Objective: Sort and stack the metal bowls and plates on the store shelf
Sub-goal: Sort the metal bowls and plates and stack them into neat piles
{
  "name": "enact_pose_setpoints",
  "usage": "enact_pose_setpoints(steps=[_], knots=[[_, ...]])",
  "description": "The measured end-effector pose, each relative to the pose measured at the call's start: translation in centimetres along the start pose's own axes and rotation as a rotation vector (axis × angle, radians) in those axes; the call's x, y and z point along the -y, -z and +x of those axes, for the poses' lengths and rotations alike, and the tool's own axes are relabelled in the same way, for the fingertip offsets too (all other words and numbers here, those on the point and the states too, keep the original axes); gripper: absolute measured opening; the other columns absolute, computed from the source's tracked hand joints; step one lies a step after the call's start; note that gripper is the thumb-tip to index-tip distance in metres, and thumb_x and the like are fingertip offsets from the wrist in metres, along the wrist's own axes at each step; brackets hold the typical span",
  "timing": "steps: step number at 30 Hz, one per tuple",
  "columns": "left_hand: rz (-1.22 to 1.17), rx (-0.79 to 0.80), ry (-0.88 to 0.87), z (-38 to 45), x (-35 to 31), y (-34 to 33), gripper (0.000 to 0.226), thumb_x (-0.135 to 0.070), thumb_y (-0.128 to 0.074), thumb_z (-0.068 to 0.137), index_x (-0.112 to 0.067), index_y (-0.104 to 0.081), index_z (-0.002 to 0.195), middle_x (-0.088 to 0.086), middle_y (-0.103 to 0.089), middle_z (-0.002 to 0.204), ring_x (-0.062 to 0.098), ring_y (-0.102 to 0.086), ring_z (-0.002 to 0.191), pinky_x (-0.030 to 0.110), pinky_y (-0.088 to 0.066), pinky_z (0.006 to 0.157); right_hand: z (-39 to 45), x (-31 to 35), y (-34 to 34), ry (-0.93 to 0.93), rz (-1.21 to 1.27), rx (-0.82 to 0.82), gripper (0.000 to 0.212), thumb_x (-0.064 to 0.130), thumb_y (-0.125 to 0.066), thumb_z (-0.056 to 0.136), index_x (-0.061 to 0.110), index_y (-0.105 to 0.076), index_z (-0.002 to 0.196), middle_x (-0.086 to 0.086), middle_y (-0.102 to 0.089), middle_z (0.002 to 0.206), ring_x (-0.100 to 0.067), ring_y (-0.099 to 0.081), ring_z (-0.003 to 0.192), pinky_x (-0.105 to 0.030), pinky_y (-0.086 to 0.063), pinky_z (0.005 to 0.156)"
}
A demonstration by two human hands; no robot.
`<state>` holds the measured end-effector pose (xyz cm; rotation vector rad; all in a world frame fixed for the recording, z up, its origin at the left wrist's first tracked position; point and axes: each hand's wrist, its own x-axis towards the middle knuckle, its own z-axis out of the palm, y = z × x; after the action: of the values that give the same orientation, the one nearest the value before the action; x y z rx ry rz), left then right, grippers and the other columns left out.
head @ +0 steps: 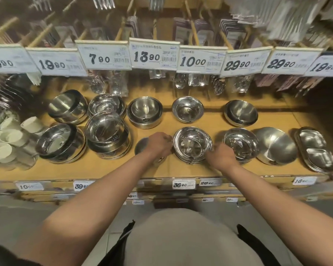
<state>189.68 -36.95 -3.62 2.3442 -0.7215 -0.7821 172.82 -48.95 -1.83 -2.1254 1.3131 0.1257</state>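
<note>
- Left hand (159, 143) and right hand (222, 155): each grip curled onto opposite rims of the nested bowl stack (192, 144), front centre of the shelf (181, 169).
- Risk: uneven lifting could tilt the stack, letting slick bowls slide apart or strike the neighbouring bowls (241, 144).

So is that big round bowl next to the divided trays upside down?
Yes, upside down. The round bowl shows only a smooth domed outside with no hollow, unlike the open bowl stack between the hands.
</note>
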Motion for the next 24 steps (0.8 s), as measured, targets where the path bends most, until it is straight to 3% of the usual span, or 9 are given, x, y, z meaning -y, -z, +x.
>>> enact_pose_setpoints(steps=[2, 5, 7, 10, 16, 19, 21, 24], knots=[[-0.056, 0.033, 0.008, -0.1, 0.1, 0.1, 0.014, -0.020, -0.067, 0.089, -0.009, -0.075, 0.095, 0.006, -0.076, 0.097, 0.022, -0.068, 0.091, 0.032, -0.056, 0.085, -0.1, 0.1, -0.4, -0.034, 0.023, -0.043, 0.033, 0.033, -0.059, 0.098, 0.001, -0.069, 0.092, -0.012, -0.063, 0.087, -0.029, -0.060, 0.083, -0.028, -0.041, 0.071], [-0.100, 0.075, -0.001, -0.3, -0.1, -0.4, 0.014, -0.013, -0.063, 0.091, -0.006, -0.074, 0.087, 0.007, -0.074, 0.086, 0.024, -0.068, 0.083, 0.029, -0.051, 0.068, -0.3, 0.3, -0.9, -0.061, 0.037, -0.073, 0.036, 0.032, -0.061, 0.098, -0.002, -0.073, 0.099, -0.016, -0.068, 0.090, -0.033, -0.064, 0.089, -0.029, -0.042, 0.073], [-0.095, 0.083, 0.015, -0.4, -0.4, -0.9, 0.014, -0.008, -0.061, 0.090, -0.003, -0.074, 0.091, 0.008, -0.074, 0.088, 0.023, -0.069, 0.082, 0.030, -0.054, 0.066, -0.4, 0.4, -1.1, -0.093, 0.063, -0.090, 0.035, 0.030, -0.062, 0.097, -0.002, -0.073, 0.104, -0.019, -0.071, 0.100, -0.034, -0.065, 0.098, -0.030, -0.043, 0.074], [-0.052, 0.067, 0.054, -0.4, -0.7, -1.3, 0.014, -0.009, -0.061, 0.090, -0.006, -0.074, 0.094, 0.007, -0.075, 0.090, 0.022, -0.071, 0.084, 0.035, -0.059, 0.074, -0.4, 0.5, -1.2, -0.097, 0.089, -0.102, 0.029, 0.024, -0.061, 0.097, -0.002, -0.073, 0.103, -0.020, -0.072, 0.101, -0.031, -0.063, 0.090, -0.029, -0.043, 0.072], [-0.063, 0.081, 0.118, -0.3, -0.9, -1.6, 0.013, -0.007, -0.061, 0.088, -0.002, -0.073, 0.091, 0.009, -0.075, 0.087, 0.024, -0.073, 0.081, 0.037, -0.061, 0.066, -0.4, 0.4, -1.0, -0.081, 0.121, -0.091, 0.025, 0.021, -0.060, 0.097, -0.001, -0.073, 0.097, -0.019, -0.073, 0.096, -0.033, -0.067, 0.091, -0.031, -0.048, 0.072], [-0.044, 0.086, 0.143, -0.5, -1.3, -1.6, 0.012, -0.007, -0.062, 0.085, -0.002, -0.072, 0.088, 0.004, -0.069, 0.075, 0.017, -0.066, 0.068, 0.027, -0.048, 0.049, -0.3, 0.3, -0.8, -0.075, 0.143, -0.099, 0.027, 0.023, -0.058, 0.097, 0.001, -0.073, 0.098, -0.019, -0.073, 0.098, -0.035, -0.067, 0.094, -0.034, -0.051, 0.076], [-0.031, 0.092, 0.147, -0.7, -1.6, -1.6, 0.012, -0.008, -0.063, 0.084, -0.001, -0.072, 0.086, 0.001, -0.063, 0.068, 0.015, -0.059, 0.061, 0.024, -0.040, 0.046, -0.3, 0.1, -0.8, -0.071, 0.165, -0.104, 0.027, 0.023, -0.058, 0.096, 0.002, -0.073, 0.097, -0.019, -0.073, 0.097, -0.036, -0.067, 0.094, -0.036, -0.052, 0.077], [-0.033, 0.088, 0.177, -0.8, -1.9, -1.6, 0.008, -0.004, -0.064, 0.083, -0.002, -0.071, 0.085, 0.001, -0.062, 0.067, 0.013, -0.057, 0.058, 0.021, -0.039, 0.040, -0.3, 0.0, -0.7, -0.074, 0.177, -0.093, 0.025, 0.025, -0.058, 0.095, 0.005, -0.073, 0.096, -0.016, -0.073, 0.095, -0.034, -0.066, 0.094, -0.036, -0.053, 0.079]])
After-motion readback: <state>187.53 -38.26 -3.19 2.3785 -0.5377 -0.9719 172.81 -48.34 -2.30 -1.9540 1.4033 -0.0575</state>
